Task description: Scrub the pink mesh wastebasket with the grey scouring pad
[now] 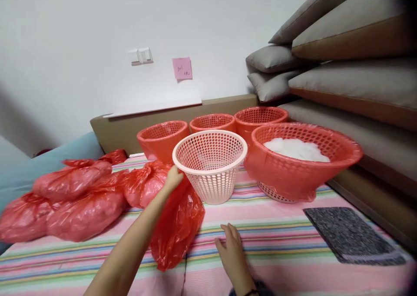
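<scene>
My left hand (174, 179) is closed on a red plastic bag (179, 220), which hangs crumpled below it over the striped cloth. The fist is right beside the left rim of a pale pink perforated basket (216, 183); whether it touches the rim I cannot tell. Low in front of that basket, my right hand (230, 250) is open above the cloth, fingers apart and holding nothing. A red-bagged bundle (146, 185) lies just left of my left hand.
Several full red bags (87, 209) lie at the left. Red-lined baskets (163, 135) stand behind; one lined basket (286, 179) at right holds white stuffing (296, 149). A dark grey mat (348, 233) lies right, near stacked cushions (355, 83). Striped cloth (273, 244) covers the surface.
</scene>
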Available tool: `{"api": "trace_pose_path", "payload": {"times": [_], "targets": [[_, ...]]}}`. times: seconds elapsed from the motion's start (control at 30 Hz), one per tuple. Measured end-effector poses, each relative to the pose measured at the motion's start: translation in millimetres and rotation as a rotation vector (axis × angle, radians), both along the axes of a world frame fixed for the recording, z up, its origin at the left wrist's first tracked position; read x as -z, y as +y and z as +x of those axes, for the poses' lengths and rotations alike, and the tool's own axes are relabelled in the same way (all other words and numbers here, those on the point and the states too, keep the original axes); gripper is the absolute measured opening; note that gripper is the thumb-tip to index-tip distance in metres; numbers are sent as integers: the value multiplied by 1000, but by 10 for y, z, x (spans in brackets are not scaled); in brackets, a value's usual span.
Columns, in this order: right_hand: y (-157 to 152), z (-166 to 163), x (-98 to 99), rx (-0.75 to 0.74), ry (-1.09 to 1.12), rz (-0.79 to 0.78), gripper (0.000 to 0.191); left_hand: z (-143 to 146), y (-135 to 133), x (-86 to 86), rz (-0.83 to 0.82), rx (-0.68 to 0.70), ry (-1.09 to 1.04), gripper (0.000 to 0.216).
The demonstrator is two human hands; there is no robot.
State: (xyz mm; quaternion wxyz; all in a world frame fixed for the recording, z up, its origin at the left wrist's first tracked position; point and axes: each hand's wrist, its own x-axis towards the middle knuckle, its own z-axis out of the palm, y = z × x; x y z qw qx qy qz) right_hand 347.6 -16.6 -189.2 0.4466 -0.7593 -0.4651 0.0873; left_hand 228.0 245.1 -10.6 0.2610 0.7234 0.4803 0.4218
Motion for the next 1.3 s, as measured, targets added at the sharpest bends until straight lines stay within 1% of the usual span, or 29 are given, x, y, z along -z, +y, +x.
{"api": "trace_pose_path", "payload": {"times": [0.1,0.13,0.17,0.2,0.23,0.27,0.3,0.33,0.37,0.4,0.43,0.5,0.57,0.6,0.67,0.73,0.8,0.87,0.9,0.97,1.03,1.07,1.13,1.17,1.2,1.23,1.3], "targets": [[-17,21,-59,-7,75,27,38,-127,-265,-386,144,-246,-133,40],[-19,16,-81,-8,106,51,38,-142,-400,-514,212,-285,-165,42],[-19,6,-110,-6,143,78,38,-133,-554,-632,291,-277,-180,42],[-20,-8,-148,-3,186,109,38,-102,-723,-734,409,-197,-168,40],[-25,-24,-197,1,235,145,37,-51,-899,-815,491,-38,-71,38],[-41,-37,-255,1,292,184,36,10,-1076,-870,535,125,73,39],[-74,-43,-321,-1,359,226,36,72,-1247,-896,560,245,221,43],[-134,-36,-387,-2,436,268,36,126,-1408,-893,573,315,345,51],[-225,-12,-449,-8,514,310,37,163,-1556,-862,583,342,449,58],[-354,31,-499,-15,585,348,39,180,-1688,-808,595,339,532,62],[-522,96,-534,-15,641,377,42,178,-1805,-736,612,322,597,60],[-965,279,-549,30,703,400,45,128,-1992,-573,664,303,702,42],[-1503,503,-508,134,730,358,46,63,-2129,-445,743,309,779,26],[-1783,617,-480,201,748,327,47,39,-2185,-413,788,301,804,23],[-2311,821,-436,333,788,281,48,17,-2286,-424,860,262,823,24],[-2743,973,-431,439,817,253,46,19,-2391,-512,894,238,811,25],[-3046,1067,-459,500,838,221,43,13,-2516,-618,923,234,799,24],[-3215,1121,-487,509,862,190,44,-31,-2668,-680,967,227,790,22],[-3253,1142,-490,500,875,182,45,-70,-2753,-683,994,223,783,21],[-3245,1200,-456,458,900,177,49,-172,-2928,-632,1041,228,779,20],[-3133,1307,-378,389,890,172,51,-286,-3090,-523,1054,259,800,21],[-3041,1388,-333,350,837,161,52,-340,-3158,-460,1058,279,809,21],[-2802,1612,-267,284,556,100,52,-429,-3261,-338,1087,311,800,25],[-2665,1754,-255,259,351,58,51,-462,-3295,-288,1106,325,789,27],[-2525,1909,-261,249,89,4,51,-488,-3320,-249,1125,342,776,30],[-2389,2074,-284,258,-1,3,54,-506,-3336,-220,1140,361,765,32],[-2149,2404,-363,261,-98,9,61,-526,-3355,-188,1150,397,751,35]]}}
